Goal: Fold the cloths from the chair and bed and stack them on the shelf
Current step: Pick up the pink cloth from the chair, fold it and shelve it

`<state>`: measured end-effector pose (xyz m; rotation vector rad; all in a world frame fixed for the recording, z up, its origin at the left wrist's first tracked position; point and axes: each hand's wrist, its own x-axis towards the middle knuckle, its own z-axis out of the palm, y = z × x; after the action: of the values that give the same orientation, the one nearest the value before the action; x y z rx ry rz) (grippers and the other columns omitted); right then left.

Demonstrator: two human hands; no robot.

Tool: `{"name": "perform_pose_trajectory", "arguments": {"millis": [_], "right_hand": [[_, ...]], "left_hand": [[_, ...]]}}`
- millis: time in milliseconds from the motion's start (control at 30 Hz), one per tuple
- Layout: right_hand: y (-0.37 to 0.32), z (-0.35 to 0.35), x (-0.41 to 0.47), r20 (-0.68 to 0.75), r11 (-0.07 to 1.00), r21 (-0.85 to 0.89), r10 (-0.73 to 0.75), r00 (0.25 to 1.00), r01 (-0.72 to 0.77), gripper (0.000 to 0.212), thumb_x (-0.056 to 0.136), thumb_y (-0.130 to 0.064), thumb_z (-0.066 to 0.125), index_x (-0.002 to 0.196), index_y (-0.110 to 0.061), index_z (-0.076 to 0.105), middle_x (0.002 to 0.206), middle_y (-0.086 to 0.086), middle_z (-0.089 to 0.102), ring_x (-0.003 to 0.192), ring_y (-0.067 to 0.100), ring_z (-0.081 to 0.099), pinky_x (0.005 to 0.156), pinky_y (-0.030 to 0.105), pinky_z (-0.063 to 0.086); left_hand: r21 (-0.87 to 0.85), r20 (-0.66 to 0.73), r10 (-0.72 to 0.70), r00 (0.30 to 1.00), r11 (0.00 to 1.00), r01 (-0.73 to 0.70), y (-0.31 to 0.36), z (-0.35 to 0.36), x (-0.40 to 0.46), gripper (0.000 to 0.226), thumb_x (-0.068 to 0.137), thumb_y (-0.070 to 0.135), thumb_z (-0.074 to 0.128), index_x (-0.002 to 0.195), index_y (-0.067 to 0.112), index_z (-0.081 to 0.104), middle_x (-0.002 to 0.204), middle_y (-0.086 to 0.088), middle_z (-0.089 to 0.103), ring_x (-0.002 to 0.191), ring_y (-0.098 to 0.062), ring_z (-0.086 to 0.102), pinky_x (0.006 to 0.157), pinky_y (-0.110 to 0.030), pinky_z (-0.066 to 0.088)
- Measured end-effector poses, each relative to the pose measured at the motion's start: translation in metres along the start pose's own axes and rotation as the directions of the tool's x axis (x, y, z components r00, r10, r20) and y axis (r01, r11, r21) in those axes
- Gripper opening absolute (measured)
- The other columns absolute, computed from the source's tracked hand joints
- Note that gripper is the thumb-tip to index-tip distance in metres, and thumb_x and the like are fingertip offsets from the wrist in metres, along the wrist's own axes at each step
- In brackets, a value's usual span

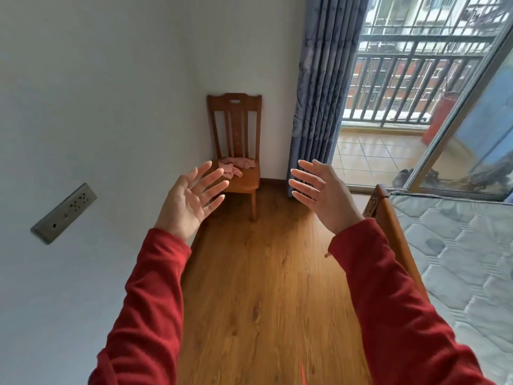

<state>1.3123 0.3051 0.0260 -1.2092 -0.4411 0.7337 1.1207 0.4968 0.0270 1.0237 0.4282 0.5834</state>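
A crumpled pink cloth (236,165) lies on the seat of a wooden chair (235,122) that stands in the far corner against the white wall. My left hand (191,200) is raised in front of me, palm up, fingers spread, holding nothing. My right hand (319,191) is raised beside it, fingers apart and empty. Both hands are well short of the chair. Red sleeves cover both arms. The bed (460,245) with its quilted grey mattress runs along the right; no cloth shows on the visible part. No shelf is in view.
A wooden floor (258,273) leads from me to the chair. The bed's wooden frame (394,218) edges this strip on the right. A blue curtain (319,93) hangs beside a glass balcony door (416,107). A wall socket (63,213) sits on the left wall.
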Motion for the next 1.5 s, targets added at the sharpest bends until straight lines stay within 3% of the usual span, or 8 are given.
{"name": "perform_pose_trajectory", "arguments": {"millis": [567, 900, 1500], "right_hand": [[0.001, -0.002, 0.320, 0.020, 0.992, 0.087, 0.089, 0.996, -0.091, 0.034, 0.099, -0.039, 0.050, 0.120, -0.018, 0.066, 0.119, 0.005, 0.072, 0.110, 0.023, 0.068, 0.100, 0.039, 0.051], [0.005, 0.014, 0.454, 0.021, 0.984, 0.078, 0.158, 0.987, -0.160, 0.032, 0.100, -0.036, 0.051, 0.119, -0.017, 0.067, 0.117, 0.005, 0.072, 0.110, 0.024, 0.068, 0.096, 0.038, 0.053], [0.034, 0.124, 0.717, -0.033, 0.965, 0.082, 0.254, 0.967, -0.250, 0.024, 0.100, -0.034, 0.051, 0.108, -0.021, 0.069, 0.113, 0.003, 0.073, 0.106, 0.021, 0.069, 0.090, 0.033, 0.055]], "left_hand": [[-0.003, -0.104, -0.020, 0.994, 1.000, 0.020, 0.011, -0.023, 0.294, 0.029, 0.099, 0.033, 0.045, 0.116, 0.023, 0.065, 0.120, -0.004, 0.071, 0.115, -0.027, 0.066, 0.100, -0.044, 0.046], [-0.043, -0.166, -0.032, 0.986, 0.999, 0.025, 0.019, -0.050, 0.425, 0.029, 0.098, 0.034, 0.046, 0.118, 0.022, 0.064, 0.121, -0.005, 0.071, 0.115, -0.027, 0.066, 0.097, -0.043, 0.047], [-0.042, -0.169, -0.102, 0.980, 0.994, 0.097, 0.070, -0.157, 0.682, 0.038, 0.102, 0.037, 0.040, 0.133, 0.021, 0.056, 0.128, -0.003, 0.066, 0.120, -0.024, 0.063, 0.106, -0.042, 0.044]]}}
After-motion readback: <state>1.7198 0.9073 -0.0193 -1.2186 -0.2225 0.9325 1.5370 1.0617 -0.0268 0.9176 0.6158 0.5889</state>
